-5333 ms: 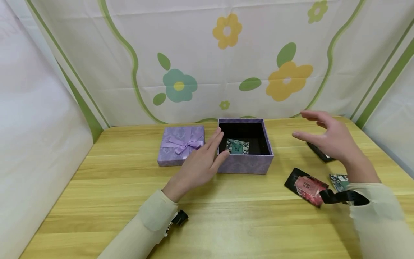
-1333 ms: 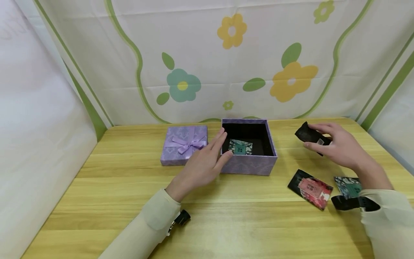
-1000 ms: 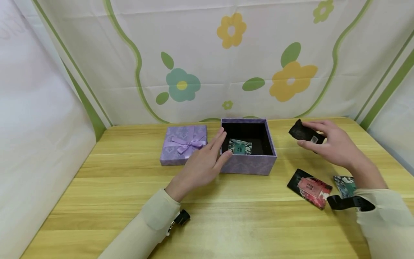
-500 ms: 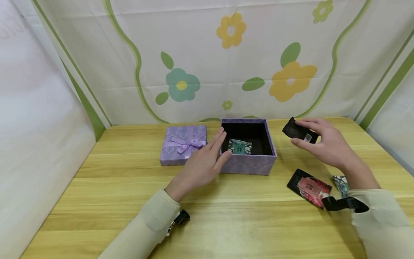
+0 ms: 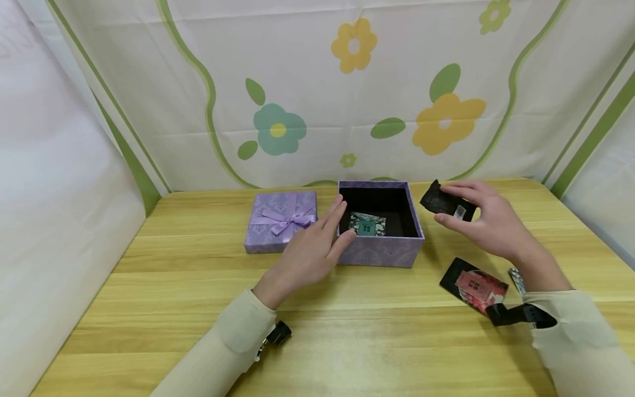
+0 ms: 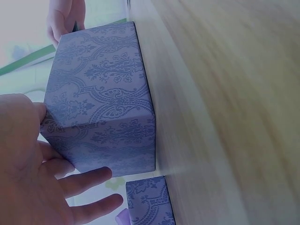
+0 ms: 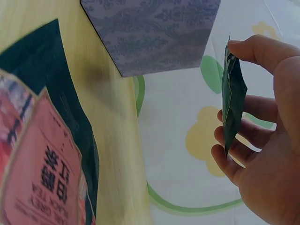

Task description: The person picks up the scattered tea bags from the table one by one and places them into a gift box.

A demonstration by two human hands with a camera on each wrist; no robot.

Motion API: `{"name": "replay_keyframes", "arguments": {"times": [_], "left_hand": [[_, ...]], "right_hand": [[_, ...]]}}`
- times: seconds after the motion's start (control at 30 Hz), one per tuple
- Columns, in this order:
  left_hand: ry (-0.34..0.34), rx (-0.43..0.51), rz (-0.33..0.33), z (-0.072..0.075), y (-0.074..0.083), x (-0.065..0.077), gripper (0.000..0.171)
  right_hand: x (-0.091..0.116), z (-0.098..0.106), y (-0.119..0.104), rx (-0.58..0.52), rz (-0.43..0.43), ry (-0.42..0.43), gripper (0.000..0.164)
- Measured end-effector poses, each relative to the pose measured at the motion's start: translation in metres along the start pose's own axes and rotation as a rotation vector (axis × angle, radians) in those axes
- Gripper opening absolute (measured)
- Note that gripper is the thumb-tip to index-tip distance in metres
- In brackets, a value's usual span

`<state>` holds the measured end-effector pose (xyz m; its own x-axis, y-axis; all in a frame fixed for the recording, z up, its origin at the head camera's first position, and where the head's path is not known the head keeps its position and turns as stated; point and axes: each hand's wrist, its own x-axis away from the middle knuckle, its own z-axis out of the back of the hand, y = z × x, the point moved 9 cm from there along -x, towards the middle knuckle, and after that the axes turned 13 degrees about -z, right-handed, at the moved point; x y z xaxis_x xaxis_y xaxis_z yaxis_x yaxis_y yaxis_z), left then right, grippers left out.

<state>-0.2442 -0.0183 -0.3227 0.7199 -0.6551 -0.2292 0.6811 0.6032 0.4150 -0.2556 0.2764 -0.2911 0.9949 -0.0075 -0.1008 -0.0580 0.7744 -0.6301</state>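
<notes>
Your right hand (image 5: 488, 220) grasps a black tea sachet (image 5: 439, 202), the thumb on its near edge and the fingertips along its far edge, with the gap between them only as wide as the packet. You hold it in the air just to the right of the lilac damask gift box (image 5: 379, 252), apart from its rim. The sachet looks dark and slightly creased, bowed at one end, with a small pale label near your palm. Your right wrist view catches it nearly edge-on, so its printed front can't be made out; it is probably a packet like the others.

Your left hand (image 5: 307, 251) is spread and grips nothing: the thumb touches the box's near left corner, and the fingers reach out along its left wall, fairly straight.

Inside the black-lined box lies a green-labelled floral sachet (image 5: 368, 224). To the left of the box, partly behind your left hand, is the matching lid (image 5: 273, 205) with its lilac bow (image 5: 286, 222). On the wood-grain table (image 5: 163, 275) below your right hand lies a red-labelled sachet (image 5: 473, 284); a blue-green patterned sachet (image 5: 516, 278) is mostly hidden by your right forearm.
</notes>
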Motion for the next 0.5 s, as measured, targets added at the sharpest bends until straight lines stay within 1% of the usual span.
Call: {"name": "replay_keyframes", "arguments": {"times": [0.3,0.5], "left_hand": [[0.002,0.000,-0.004,0.001,0.001,0.000,0.072],[0.002,0.021,-0.004,0.000,0.000,0.001,0.071]], "right_hand": [[0.001,-0.009,-0.015,-0.016,0.038,-0.006,0.063],[0.000,-0.013,-0.025,-0.039,0.060,0.005,0.061]]}}
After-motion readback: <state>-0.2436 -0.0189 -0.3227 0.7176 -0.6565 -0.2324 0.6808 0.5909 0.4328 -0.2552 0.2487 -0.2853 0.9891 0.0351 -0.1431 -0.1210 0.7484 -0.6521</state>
